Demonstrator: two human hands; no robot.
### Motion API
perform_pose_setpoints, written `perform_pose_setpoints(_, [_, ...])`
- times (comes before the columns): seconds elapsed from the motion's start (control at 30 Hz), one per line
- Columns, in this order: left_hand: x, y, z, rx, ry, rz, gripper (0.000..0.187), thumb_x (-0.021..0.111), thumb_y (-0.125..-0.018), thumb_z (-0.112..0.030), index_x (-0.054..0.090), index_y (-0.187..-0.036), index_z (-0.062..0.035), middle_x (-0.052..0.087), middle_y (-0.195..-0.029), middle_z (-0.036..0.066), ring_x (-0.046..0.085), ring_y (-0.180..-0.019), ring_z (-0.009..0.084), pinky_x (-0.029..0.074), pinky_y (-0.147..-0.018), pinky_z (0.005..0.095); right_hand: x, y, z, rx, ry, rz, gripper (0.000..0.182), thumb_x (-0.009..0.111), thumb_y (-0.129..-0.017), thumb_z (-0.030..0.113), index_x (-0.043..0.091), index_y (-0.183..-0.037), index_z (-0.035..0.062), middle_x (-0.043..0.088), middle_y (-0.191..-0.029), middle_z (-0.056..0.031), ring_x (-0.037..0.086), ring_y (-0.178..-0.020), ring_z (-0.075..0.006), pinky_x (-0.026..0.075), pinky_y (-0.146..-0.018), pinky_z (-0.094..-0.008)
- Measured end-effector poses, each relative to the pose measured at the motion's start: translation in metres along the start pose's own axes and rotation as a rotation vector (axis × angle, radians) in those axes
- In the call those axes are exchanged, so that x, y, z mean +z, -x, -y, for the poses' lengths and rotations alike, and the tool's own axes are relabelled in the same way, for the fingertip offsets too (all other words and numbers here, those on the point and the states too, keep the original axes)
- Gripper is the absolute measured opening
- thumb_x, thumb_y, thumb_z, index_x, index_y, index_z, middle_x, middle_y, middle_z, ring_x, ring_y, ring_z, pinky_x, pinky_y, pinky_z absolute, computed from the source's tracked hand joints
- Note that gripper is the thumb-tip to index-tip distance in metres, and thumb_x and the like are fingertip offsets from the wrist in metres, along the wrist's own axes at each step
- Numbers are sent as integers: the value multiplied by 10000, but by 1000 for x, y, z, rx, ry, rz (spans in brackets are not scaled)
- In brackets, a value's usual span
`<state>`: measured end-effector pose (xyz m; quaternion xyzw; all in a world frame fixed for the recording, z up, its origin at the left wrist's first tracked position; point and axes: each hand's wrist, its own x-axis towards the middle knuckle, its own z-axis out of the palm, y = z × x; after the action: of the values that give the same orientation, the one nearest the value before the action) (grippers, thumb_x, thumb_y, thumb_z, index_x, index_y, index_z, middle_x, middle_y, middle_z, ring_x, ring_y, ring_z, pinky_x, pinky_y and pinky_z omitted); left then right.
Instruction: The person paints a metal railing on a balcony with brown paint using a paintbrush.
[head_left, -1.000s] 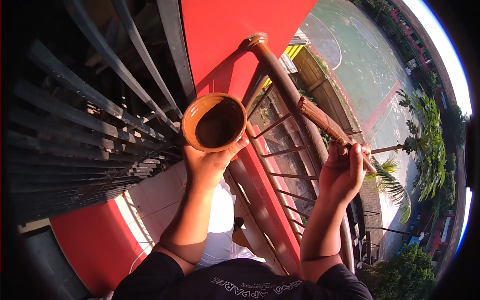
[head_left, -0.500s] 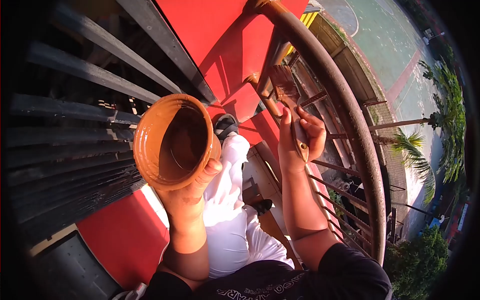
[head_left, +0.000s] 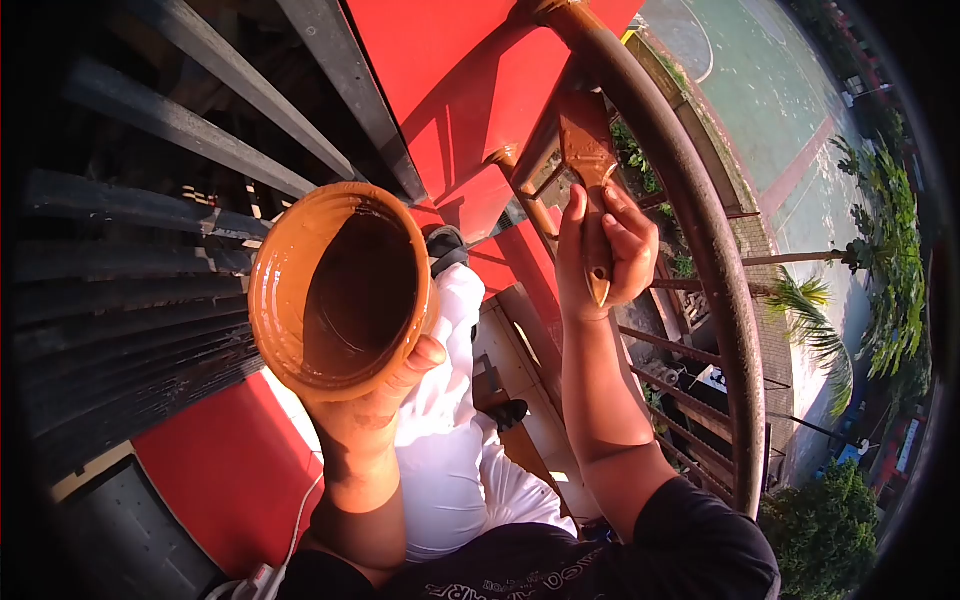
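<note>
My left hand (head_left: 385,395) is closed around the underside of an orange-brown pot (head_left: 275,300), its thumb along the near right side. Dark brown paint (head_left: 365,285) lies inside, and the pot's mouth is tilted toward me. In my right hand (head_left: 625,250) a paintbrush (head_left: 590,165) is gripped by its handle, bristles pointing up and away. Brown paint coats the bristles and ferrule. The brush head overlaps the lower edge of a brown metal handrail (head_left: 690,170) in this view.
Dark slats (head_left: 230,90) run along the left. Red panels (head_left: 465,60) and a red surface (head_left: 225,470) lie beyond and below. Railing bars (head_left: 680,345) drop from the handrail on the right. A white cable (head_left: 300,515) hangs at lower left; a green court (head_left: 770,110) is far below.
The paintbrush has turned its broad face toward me and risen slightly nearer the handrail. The pot has come a little left and closer. The whole view has shifted slightly.
</note>
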<state>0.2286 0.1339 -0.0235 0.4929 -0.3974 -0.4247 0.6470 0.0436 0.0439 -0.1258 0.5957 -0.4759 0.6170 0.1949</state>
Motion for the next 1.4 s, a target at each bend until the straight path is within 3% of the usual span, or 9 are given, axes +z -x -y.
perform_pose_setpoints(0.23, [-10, 6, -2, -167, -149, -27, 1077, 874, -615, -450, 325, -1417, 14, 486, -1325, 186, 517, -1202, 312, 406, -1036, 459, 14, 23, -12, 49, 5, -127, 457, 826, -707, -8, 416, -894, 63, 625, -958, -184, 684, -848, -271, 576, -725, -328])
perform_pose_setpoints(0.4, [-9, 11, -6, -205, -214, -41, 1118, 861, -604, -515, 312, -1420, 16, 467, -1321, 198, 491, -1215, 316, 401, -1040, 473, 37, 42, -32, 135, -138, -183, 431, 808, -742, 20, 412, -903, 75, 613, -935, -128, 667, -902, -261, 560, -771, -356])
perform_pose_setpoints(0.63, [-5, 11, -3, -157, -227, -50, 1135, 850, -595, -552, 316, -1419, 16, 465, -1322, 191, 486, -1215, 322, 399, -1032, 465, 15, 54, -26, 224, 29, 36, 439, 798, -747, 16, 395, -902, 94, 610, -911, -117, 665, -868, -249, 558, -748, -328])
perform_pose_setpoints(0.8, [-1, 8, 1, -94, -221, -61, 1147, 842, -588, -579, 319, -1418, 16, 463, -1323, 185, 483, -1214, 326, 397, -1027, 459, 20, 37, -24, 108, -76, -152, 458, 802, -750, 31, 382, -927, 81, 608, -946, -145, 672, -887, -280, 566, -785, -361])
perform_pose_setpoints(0.97, [1, 3, 6, -10, -218, -65, 1158, 837, -583, -598, 320, -1419, 14, 462, -1323, 181, 484, -1210, 329, 399, -1019, 452, 31, 70, -45, 101, -45, -48, 402, 828, -701, 3, 455, -835, 74, 636, -857, -144, 681, -808, -275, 568, -701, -351])
perform_pose_setpoints(1.07, [-8, 4, 10, 7, -220, -61, 1159, 842, -583, -587, 314, -1425, 10, 460, -1325, 179, 492, -1199, 330, 412, -1003, 447, 29, 104, -57, 146, -37, 76, 390, 823, -691, -23, 461, -813, 57, 640, -867, -158, 687, -838, -292, 578, -732, -365])
perform_pose_setpoints(1.23, [-20, 5, 15, 53, -257, 58, 1105, 818, -642, -559, 297, -1435, 8, 447, -1340, 186, 487, -1210, 333, 435, -978, 446, 17, 62, -31, 68, -72, -74, 452, 788, -729, -43, 407, -942, 76, 587, -902, -128, 674, -868, -291, 585, -722, -369])
perform_pose_setpoints(1.3, [-14, 6, 15, 46, -218, 33, 1086, 805, -664, -551, 289, -1440, 8, 442, -1346, 191, 482, -1219, 336, 432, -983, 451, 26, 57, -33, 55, -106, -126, 438, 799, -716, -42, 424, -911, 73, 602, -902, -138, 677, -865, -295, 581, -720, -371])
perform_pose_setpoints(1.4, [-11, 3, 13, 44, -208, 7, 1075, 792, -682, -546, 277, -1446, 8, 440, -1350, 199, 477, -1227, 343, 413, -1007, 464, 32, 92, -55, 73, -23, 70, 407, 824, -699, -5, 449, -841, 64, 638, -899, -151, 688, -840, -301, 575, -713, -359])
